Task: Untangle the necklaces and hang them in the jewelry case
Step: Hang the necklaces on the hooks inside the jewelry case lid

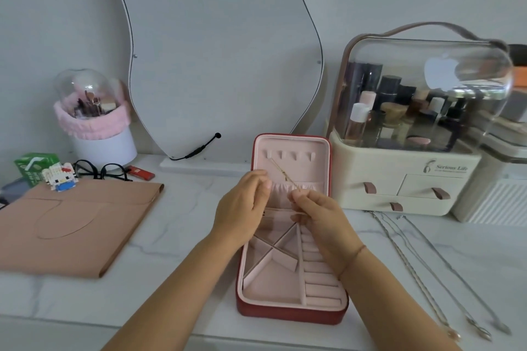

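Gold chain point(282, 174) over the jewelry case point(291, 310)
Right hand point(322, 222) pinched it, left hand point(242, 205) unclear; likely light and limp, best pinched near an end

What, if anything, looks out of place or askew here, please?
Nothing looks spilled or damaged. Only the gold chain slants diagonally across the jewelry case lid, pinched by the right hand rather than hanging straight.
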`<move>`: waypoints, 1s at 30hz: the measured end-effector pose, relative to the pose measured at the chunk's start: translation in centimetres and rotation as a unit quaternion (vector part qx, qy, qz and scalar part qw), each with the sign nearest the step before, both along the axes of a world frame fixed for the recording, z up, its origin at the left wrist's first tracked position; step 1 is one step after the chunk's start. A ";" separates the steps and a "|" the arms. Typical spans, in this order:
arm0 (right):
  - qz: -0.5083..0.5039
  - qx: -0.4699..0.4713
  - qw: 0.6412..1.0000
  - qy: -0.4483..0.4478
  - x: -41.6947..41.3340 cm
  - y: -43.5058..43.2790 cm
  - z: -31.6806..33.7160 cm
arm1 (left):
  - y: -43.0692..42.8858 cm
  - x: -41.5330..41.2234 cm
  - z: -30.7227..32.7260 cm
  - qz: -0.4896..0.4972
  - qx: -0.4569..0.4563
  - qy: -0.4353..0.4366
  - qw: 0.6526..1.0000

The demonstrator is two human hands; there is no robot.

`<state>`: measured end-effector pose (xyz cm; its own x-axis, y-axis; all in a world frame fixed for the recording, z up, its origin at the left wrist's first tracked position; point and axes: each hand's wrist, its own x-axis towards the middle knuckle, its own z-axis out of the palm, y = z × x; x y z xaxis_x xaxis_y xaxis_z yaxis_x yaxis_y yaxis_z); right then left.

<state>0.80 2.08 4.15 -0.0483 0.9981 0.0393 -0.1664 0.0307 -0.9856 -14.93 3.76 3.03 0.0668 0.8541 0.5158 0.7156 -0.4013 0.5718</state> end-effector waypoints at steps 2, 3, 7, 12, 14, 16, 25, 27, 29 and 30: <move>-0.012 0.011 1.000 0.006 0.0 -0.3 -0.4 | 0.2 0.3 -0.1 0.009 0.001 0.034 0.999; -0.013 0.015 1.000 0.013 0.1 -0.4 -0.5 | 0.2 0.5 -0.1 0.013 0.001 0.042 0.999; 0.009 0.029 0.998 0.047 0.4 -0.7 -0.5 | 0.1 0.6 0.1 0.025 -0.004 0.039 0.999; 0.047 0.057 0.994 0.079 0.2 -0.5 0.5 | 0.5 0.6 -0.2 0.018 -0.007 0.037 0.999; 0.048 0.072 0.993 0.084 0.1 0.1 1.5 | 0.5 0.6 -0.2 0.014 -0.009 0.036 0.999; 0.049 0.094 0.992 0.074 -0.1 1.1 2.7 | 0.4 0.6 -0.3 0.008 -0.010 0.029 0.999; 0.036 0.136 0.989 -0.040 -1.9 5.7 5.8 | 0.2 0.5 -0.3 -0.001 -0.005 0.014 1.000; 0.026 0.117 0.988 -0.097 -2.2 6.3 5.0 | 0.3 0.5 -0.4 0.001 0.005 0.013 1.000; 0.007 0.105 0.982 -0.155 -2.2 6.5 4.0 | 0.3 0.5 -0.4 0.002 0.016 0.013 1.000; -0.006 0.114 0.974 -0.196 -2.0 6.6 3.6 | 0.3 0.5 -0.5 0.003 0.021 0.013 1.000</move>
